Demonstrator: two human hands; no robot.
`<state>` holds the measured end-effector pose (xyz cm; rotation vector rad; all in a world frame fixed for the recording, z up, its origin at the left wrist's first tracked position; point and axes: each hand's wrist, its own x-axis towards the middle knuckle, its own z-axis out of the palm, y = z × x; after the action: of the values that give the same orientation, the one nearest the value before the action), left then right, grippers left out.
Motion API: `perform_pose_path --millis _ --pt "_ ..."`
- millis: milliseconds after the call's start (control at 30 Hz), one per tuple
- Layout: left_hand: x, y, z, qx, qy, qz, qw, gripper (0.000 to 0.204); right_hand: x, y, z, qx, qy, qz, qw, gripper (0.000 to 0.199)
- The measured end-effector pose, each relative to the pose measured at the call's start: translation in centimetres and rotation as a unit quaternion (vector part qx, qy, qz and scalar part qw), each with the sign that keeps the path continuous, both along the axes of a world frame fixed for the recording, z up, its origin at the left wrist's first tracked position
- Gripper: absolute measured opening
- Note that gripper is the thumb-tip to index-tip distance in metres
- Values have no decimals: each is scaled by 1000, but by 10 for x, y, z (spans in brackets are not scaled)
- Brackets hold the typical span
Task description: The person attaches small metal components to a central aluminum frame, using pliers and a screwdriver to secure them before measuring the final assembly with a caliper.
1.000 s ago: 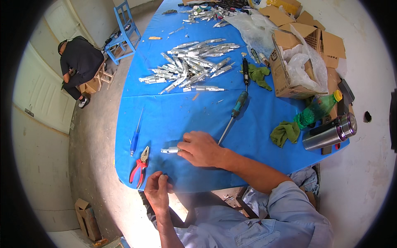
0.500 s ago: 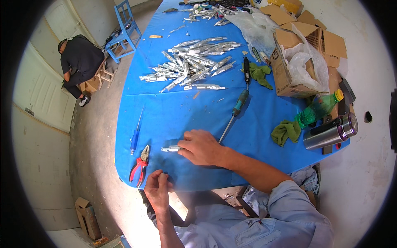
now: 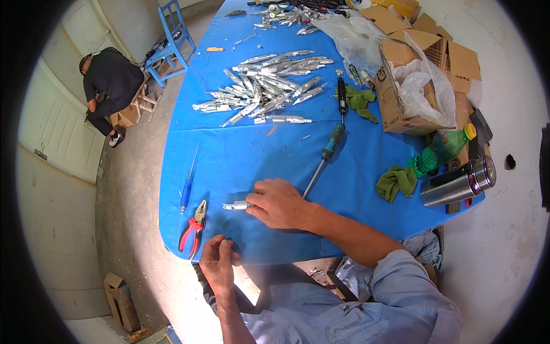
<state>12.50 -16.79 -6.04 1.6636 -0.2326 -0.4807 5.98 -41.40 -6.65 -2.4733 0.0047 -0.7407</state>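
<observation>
Nothing visibly moved; silver part [image 3: 235, 206] points left, long axis crosswise

The right hand [image 3: 278, 203] grips one end of a silvery part [image 3: 235, 206] on the blue bench [image 3: 355, 229]. The left hand [image 3: 219, 261] is at the near edge, fingers pinched together (whatever they hold is too small to tell). Red-handled pliers [image 3: 192, 235] lie just beside it, a blue screwdriver [image 3: 185, 196] beyond them. A teal-handled screwdriver [image 3: 333, 141] points toward the right hand. Farther off lies a pile [image 3: 263, 89] of similar parts; at right stand a carton [image 3: 395, 109] and a flask [image 3: 450, 187].
</observation>
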Motion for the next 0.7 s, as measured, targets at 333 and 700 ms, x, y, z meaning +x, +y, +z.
perform_pose_path --millis 333,700 --pt "1 1 -2 1 -2 2 1000 22 0 1 0 0 -9 -2 1000 17" --pt "-1 -1 2 2 -1 4 1000 21 0 0 -2 -2 -10 3 1000 17"
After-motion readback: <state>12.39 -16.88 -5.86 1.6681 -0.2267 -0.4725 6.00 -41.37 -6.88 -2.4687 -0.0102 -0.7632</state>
